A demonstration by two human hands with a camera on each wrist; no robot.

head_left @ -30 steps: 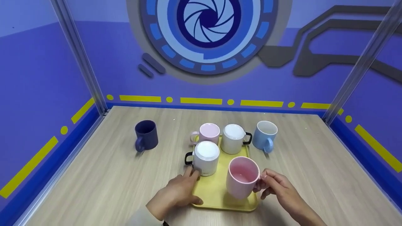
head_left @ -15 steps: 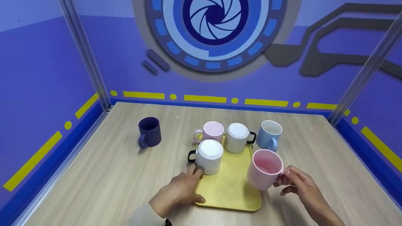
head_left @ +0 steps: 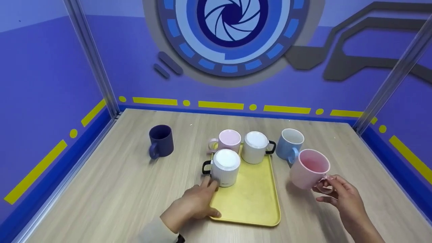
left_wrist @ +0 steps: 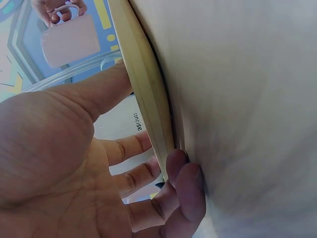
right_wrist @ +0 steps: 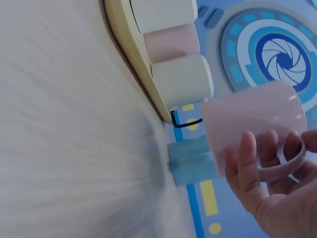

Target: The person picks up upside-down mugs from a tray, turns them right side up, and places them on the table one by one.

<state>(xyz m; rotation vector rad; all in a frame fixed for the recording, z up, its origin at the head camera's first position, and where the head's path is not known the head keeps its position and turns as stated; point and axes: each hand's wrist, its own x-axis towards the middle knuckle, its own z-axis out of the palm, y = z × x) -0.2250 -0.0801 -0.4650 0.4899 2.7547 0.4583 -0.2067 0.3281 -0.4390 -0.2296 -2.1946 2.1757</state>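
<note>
Lifted above the tabletop right of the tray, a pink mug (head_left: pixel 308 173) tilts with its mouth toward the head camera. My right hand (head_left: pixel 347 199) pinches its handle (right_wrist: pixel 285 168) between thumb and fingers. My left hand (head_left: pixel 195 202) holds the near left corner of a yellow tray (head_left: pixel 249 209), thumb over the rim. In the left wrist view two fingers reach over the rim (left_wrist: pixel 148 79), while the outer fingers bend against its outside. Two white mugs (head_left: pixel 224 172) with black handles stand upside down on the tray. A paler pink mug (head_left: pixel 230 139) is at its far left corner.
A light blue mug (head_left: pixel 290 143) stands upright just right of the tray's far corner, close behind the lifted mug. A navy mug (head_left: pixel 161 140) stands far left on the wooden table (head_left: pixel 118 182). Blue-purple panels (head_left: pixel 135 60) enclose the back and sides.
My right hand has carried the pink mug from above the tray's near right part out to the right and farther back, beside the light blue mug. My left hand stays at the tray.
</note>
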